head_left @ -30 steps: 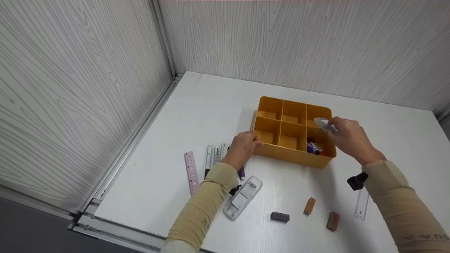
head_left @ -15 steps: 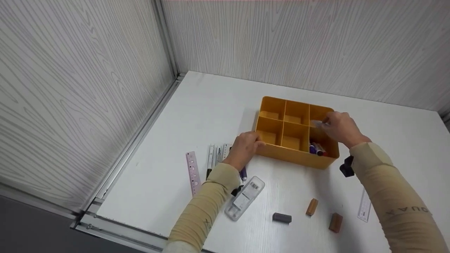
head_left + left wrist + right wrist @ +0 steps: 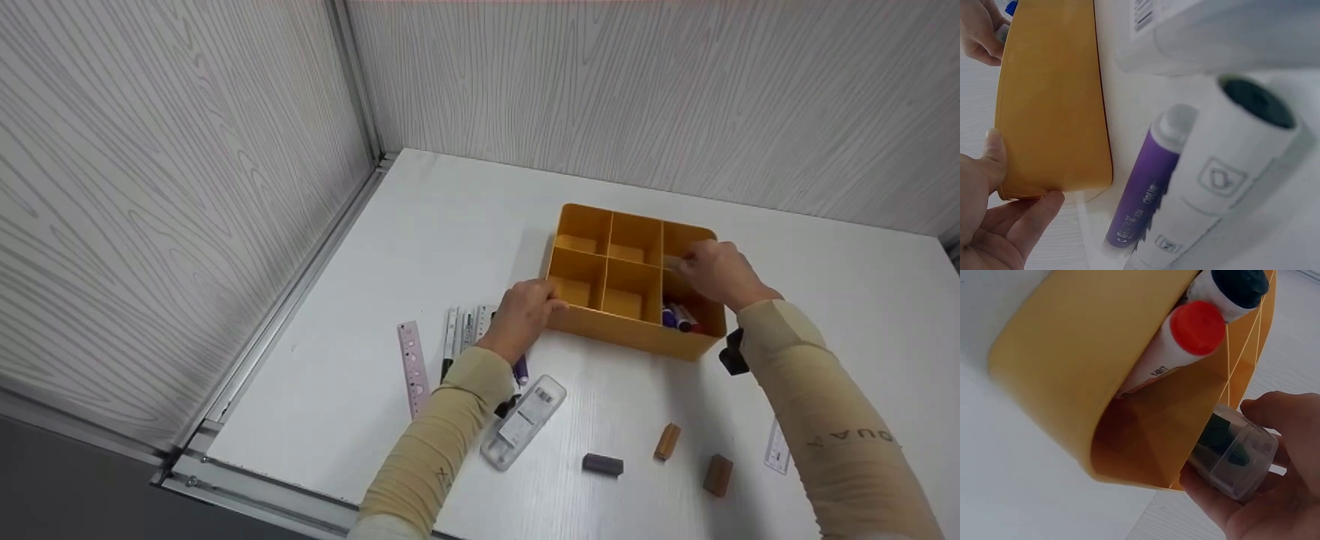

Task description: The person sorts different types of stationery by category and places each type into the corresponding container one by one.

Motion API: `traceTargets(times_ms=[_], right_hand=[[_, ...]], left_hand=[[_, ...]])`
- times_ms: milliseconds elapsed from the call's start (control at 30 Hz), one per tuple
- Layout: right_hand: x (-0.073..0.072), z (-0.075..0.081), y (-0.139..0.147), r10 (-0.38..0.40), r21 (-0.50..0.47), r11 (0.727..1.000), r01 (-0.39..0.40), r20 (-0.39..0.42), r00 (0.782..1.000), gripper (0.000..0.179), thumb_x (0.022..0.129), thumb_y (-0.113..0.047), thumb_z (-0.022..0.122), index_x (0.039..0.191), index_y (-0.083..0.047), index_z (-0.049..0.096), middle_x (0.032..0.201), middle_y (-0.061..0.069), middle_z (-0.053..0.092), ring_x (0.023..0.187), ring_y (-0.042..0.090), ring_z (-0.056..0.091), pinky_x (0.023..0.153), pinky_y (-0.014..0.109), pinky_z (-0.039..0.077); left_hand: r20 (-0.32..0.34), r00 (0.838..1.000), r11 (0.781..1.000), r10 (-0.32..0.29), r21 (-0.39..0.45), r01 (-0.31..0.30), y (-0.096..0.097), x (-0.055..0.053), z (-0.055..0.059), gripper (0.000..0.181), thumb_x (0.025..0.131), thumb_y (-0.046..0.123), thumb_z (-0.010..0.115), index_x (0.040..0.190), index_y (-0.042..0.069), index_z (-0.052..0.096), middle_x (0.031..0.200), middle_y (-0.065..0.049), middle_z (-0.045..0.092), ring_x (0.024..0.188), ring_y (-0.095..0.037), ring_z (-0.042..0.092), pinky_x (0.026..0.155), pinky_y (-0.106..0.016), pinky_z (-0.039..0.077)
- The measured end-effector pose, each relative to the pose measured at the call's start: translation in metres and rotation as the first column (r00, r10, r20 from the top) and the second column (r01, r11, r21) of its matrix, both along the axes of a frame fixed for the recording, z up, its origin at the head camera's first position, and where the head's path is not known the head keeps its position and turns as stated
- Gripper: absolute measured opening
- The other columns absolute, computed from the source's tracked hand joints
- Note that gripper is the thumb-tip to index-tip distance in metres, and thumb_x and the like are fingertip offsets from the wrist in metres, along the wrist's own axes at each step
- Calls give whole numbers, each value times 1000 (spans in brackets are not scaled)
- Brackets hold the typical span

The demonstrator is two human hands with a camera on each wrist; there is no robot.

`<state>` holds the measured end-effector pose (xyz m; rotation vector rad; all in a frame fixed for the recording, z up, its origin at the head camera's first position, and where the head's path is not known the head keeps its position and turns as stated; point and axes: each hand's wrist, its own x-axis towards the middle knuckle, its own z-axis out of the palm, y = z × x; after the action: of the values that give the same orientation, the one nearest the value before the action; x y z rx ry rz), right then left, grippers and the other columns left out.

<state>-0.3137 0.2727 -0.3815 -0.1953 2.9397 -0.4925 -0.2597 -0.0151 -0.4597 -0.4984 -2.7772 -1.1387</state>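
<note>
A yellow organizer box point(image 3: 630, 330) with several compartments stands on the white table. My left hand point(image 3: 521, 315) grips its front left corner, thumb at the rim in the left wrist view. My right hand point(image 3: 720, 270) holds a small clear plastic case point(image 3: 1241, 455) by its end, partly lowered into the back right compartment. Dark green shapes show through the case; its far end is hidden behind the divider. Capped markers, among them a red-capped marker point(image 3: 1185, 337), lie in the front right compartment.
Left of the box lie a pink ruler point(image 3: 413, 367), white markers point(image 3: 451, 337) and a purple tube point(image 3: 1145, 185). In front are a longer clear case point(image 3: 525, 424), a dark grey block point(image 3: 603, 464), an orange-brown block point(image 3: 667, 442), a brown block point(image 3: 718, 475) and a clear ruler point(image 3: 778, 450).
My right hand has moved left and slightly away from me, lowering the clear case into the back right compartment. My left hand has kept its grip on the box corner.
</note>
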Motion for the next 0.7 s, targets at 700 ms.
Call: traceTargets(times_ms=[700], right_hand=[[6, -16, 15, 71, -47, 997, -65, 136, 988, 43, 101, -13, 44, 139, 7, 40, 133, 32, 52, 114, 42, 55, 104, 61, 42]], left_hand=[[-1, 999, 999, -33, -14, 33, 3, 2, -3, 21, 93, 30, 64, 91, 9, 65, 83, -1, 66, 74, -10, 55, 66, -19, 47]])
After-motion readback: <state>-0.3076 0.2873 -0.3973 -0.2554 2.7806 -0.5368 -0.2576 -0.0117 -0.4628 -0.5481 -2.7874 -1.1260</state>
